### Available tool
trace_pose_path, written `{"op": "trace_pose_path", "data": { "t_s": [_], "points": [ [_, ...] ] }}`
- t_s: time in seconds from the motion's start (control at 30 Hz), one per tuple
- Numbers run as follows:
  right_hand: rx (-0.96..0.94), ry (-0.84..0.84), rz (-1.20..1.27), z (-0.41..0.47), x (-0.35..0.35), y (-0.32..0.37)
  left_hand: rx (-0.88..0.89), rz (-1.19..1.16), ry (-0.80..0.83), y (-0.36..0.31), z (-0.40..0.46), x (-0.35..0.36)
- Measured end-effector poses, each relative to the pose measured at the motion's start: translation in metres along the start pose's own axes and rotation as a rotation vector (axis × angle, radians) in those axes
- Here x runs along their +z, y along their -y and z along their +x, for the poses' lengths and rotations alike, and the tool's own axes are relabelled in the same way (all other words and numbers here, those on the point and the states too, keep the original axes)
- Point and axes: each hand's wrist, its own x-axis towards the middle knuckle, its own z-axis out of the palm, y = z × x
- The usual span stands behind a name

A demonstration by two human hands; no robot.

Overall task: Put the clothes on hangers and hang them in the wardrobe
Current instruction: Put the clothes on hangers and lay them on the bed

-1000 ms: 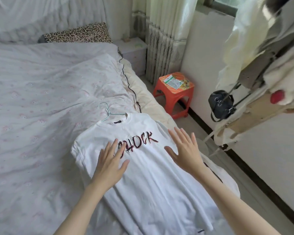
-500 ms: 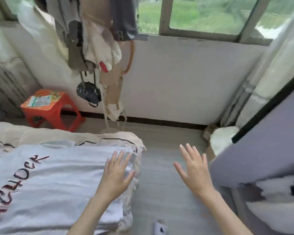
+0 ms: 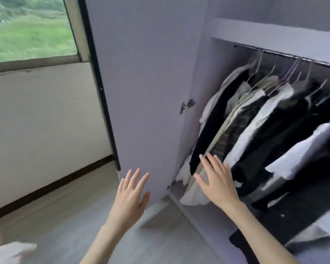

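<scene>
The left hand point(image 3: 131, 193) is spread and holds nothing, in front of the open wardrobe door point(image 3: 141, 82). The right hand point(image 3: 216, 181), also spread and empty (the nearer one), reaches toward the hung clothes point(image 3: 259, 119), whose rail point(image 3: 274, 53) runs up-right, above it.

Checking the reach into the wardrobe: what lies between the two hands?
In the head view, the lower corner of the open wardrobe door stands between the left hand and right hand; both hold nothing.
</scene>
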Motion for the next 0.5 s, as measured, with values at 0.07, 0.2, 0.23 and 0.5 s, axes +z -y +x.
{"op": "trace_pose_path", "data": {
  "t_s": [0.07,0.2,0.23,0.5],
  "points": [
    [0.039,-0.048,-0.010,0.013,-0.020,-0.032,0.077,-0.015,0.011,-0.029,0.041,0.005],
    [0.080,-0.135,-0.042,0.048,-0.049,-0.077,0.163,-0.090,-0.011,-0.071,0.110,0.016],
    [0.083,-0.156,-0.043,0.059,-0.054,-0.086,0.173,-0.114,-0.006,-0.079,0.125,0.018],
    [0.050,-0.199,-0.103,0.187,-0.078,-0.126,0.287,-0.246,-0.027,-0.104,0.264,0.032]
  ]
}}
